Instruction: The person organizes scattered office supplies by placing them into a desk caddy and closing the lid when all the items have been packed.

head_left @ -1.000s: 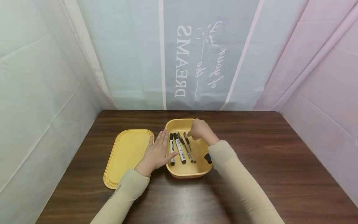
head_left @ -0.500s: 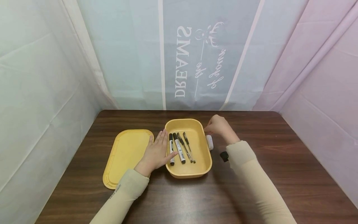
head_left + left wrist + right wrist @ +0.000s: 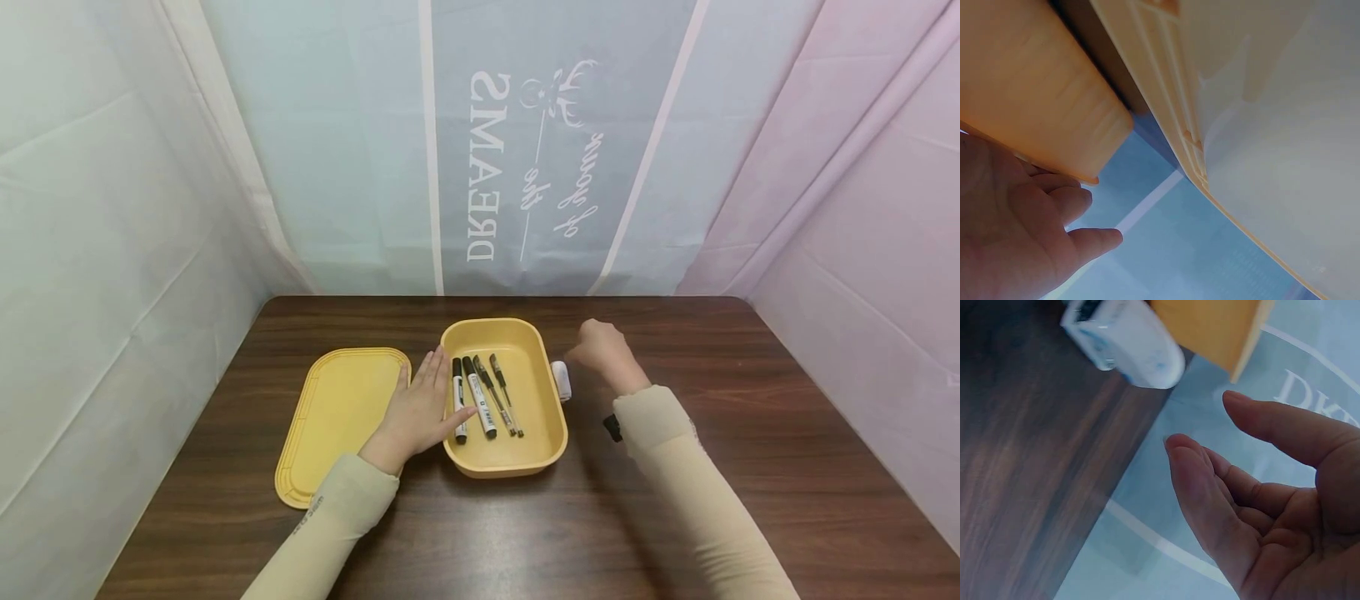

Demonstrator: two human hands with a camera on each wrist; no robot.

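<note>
A yellow box (image 3: 551,417) stands mid-table with several pens and markers (image 3: 480,396) lying in it. My left hand (image 3: 420,408) rests flat with straight fingers against the box's left wall (image 3: 1029,106); one fingertip reaches over the rim. A small white object (image 3: 561,380) lies on the table against the box's right wall; it also shows in the right wrist view (image 3: 1125,344). My right hand (image 3: 600,350) hovers just right of the white object with loosely curled fingers (image 3: 1204,500), holding nothing.
The box's yellow lid (image 3: 337,417) lies flat on the dark wooden table (image 3: 750,467) left of my left hand, and fills much of the left wrist view (image 3: 1260,156). Cloth curtains close the table in at the back and both sides.
My right hand left the box, where it touched a pen, and moved right over the table beside the white object. The left hand has stayed put.
</note>
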